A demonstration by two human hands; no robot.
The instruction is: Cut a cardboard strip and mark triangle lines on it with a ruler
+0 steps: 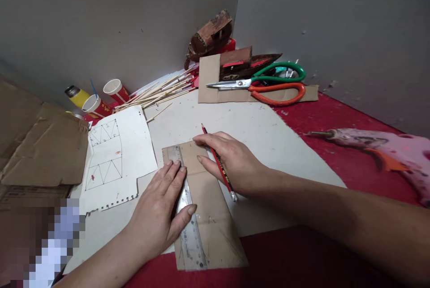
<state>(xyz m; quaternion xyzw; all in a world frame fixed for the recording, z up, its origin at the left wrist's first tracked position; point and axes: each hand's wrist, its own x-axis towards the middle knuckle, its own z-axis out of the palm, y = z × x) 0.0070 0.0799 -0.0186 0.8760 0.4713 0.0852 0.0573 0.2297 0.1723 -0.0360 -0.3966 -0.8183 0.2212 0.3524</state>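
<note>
A strip of brown cardboard (215,207) lies lengthwise in front of me, with a clear ruler (193,243) along its left side. My left hand (157,209) rests flat on the ruler, fingers stretched over its upper part and thumb apart lower down, pressing it against the cardboard. In my right hand (235,158) is a red and black pencil (215,156), tucked by the thumb, its tip pointing away from me. The fingertips of that hand touch the cardboard's far right corner. Faint lines mark the cardboard's near part.
A sheet with truss drawings (107,158) lies left on a large pale board (275,144). Behind are thin wooden sticks (161,88), paper cups (116,91), scissors (242,83) and model boats (211,35). A pink glue gun (372,140) lies right; folded cardboard (47,144) stands left.
</note>
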